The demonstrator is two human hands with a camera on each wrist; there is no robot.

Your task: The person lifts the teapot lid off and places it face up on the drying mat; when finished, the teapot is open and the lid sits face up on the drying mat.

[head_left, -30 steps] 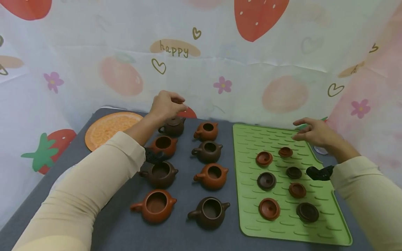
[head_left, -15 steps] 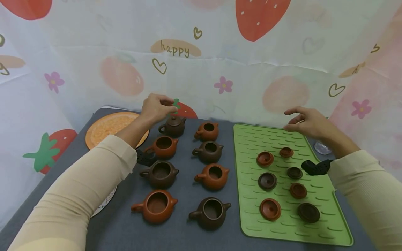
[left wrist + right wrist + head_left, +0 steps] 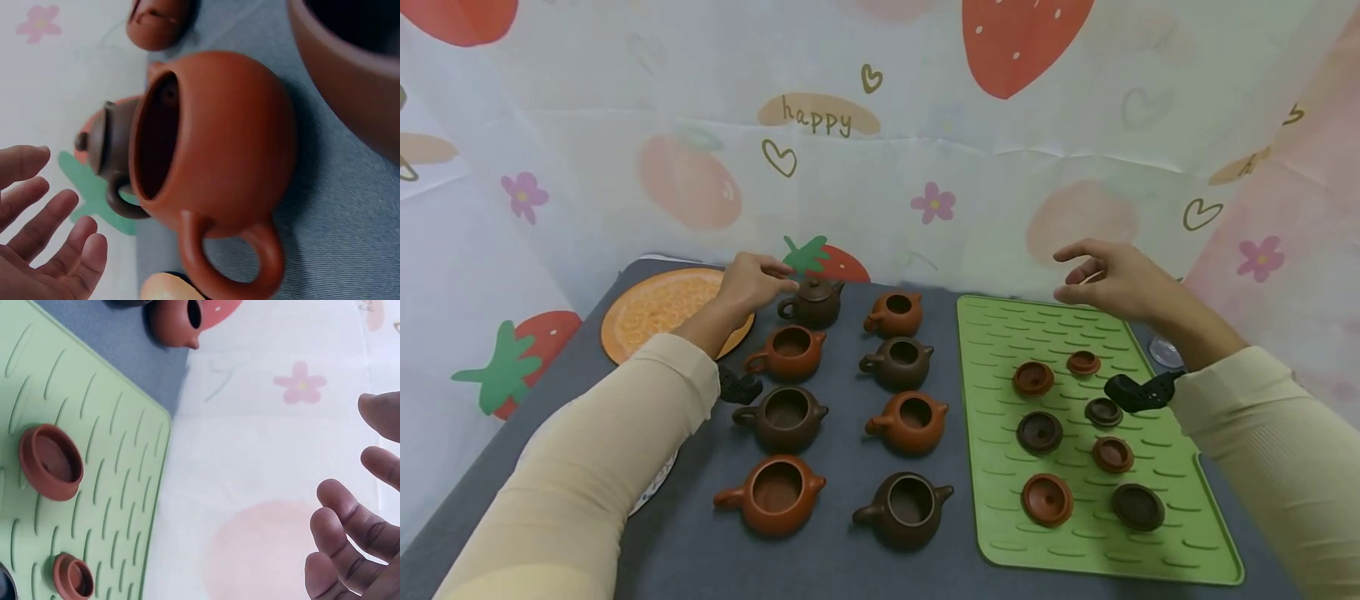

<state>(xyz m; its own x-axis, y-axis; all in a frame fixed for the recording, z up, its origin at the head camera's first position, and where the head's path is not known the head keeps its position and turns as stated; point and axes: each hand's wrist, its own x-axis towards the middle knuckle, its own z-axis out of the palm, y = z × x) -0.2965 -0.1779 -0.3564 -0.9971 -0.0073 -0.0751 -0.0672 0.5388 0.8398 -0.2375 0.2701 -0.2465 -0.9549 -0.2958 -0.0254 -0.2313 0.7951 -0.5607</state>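
Observation:
My left hand (image 3: pixel 751 285) hovers beside a dark brown lidded teapot (image 3: pixel 814 302) at the back left; in the left wrist view its relaxed fingers hold nothing. Just in front stands a lidless orange-red teapot (image 3: pixel 787 352), large in the left wrist view. My right hand (image 3: pixel 1108 277) is raised over the back of a green mat (image 3: pixel 1015 325), fingers loosely bent, with nothing between them. Several lids lie on that mat, among them a red lid (image 3: pixel 1033 379) and a dark lid (image 3: pixel 1039 432). Two columns of teapots, such as a dark teapot (image 3: pixel 904 510), stand left of the mat, lidless except the back-left one.
A round orange placemat (image 3: pixel 658 308) lies at the back left. Part of a patterned plate (image 3: pixel 655 487) shows beneath my left sleeve. A clear round object (image 3: pixel 1165 352) sits by the mat's right edge. A printed curtain (image 3: pixel 880 150) hangs behind the grey tablecloth (image 3: pixel 820 575).
My left hand has moved left and down from above the lidded teapot, whose lid now shows fully. My right hand has shifted left and slightly up. Teapots and lids have stayed put.

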